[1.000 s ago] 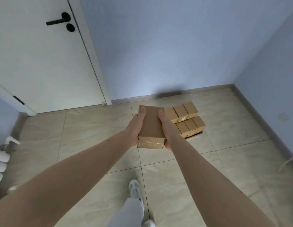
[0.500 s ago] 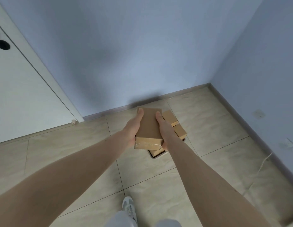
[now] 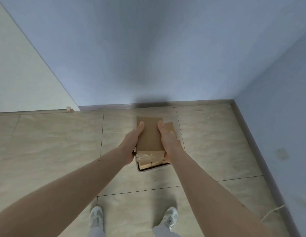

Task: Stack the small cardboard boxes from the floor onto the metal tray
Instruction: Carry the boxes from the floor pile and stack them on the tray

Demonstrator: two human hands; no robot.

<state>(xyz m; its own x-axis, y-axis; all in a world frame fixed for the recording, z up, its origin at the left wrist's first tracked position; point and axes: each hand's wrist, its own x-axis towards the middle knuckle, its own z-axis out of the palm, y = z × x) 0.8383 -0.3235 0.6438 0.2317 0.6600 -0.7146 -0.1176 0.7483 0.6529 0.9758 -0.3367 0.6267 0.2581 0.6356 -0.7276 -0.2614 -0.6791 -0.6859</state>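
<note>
I hold a small brown cardboard box (image 3: 149, 134) with taped near end between both hands, out in front of me over the tray. My left hand (image 3: 131, 144) grips its left side, thumb on top. My right hand (image 3: 168, 141) grips its right side the same way. Below the box, the metal tray (image 3: 147, 169) sits on the tiled floor; only its near rim shows. Stacked cardboard boxes (image 3: 171, 128) on the tray peek out at the right of the held box and under its near end.
The blue wall and baseboard (image 3: 183, 104) run just behind the tray, with a second wall at the right. A white door (image 3: 20, 74) stands at the left. My two white shoes (image 3: 96, 218) are on the tiles below.
I have stepped closer and turned toward the tray; the held box now hangs over the stack and hides most of it. Both feet are now in view.
</note>
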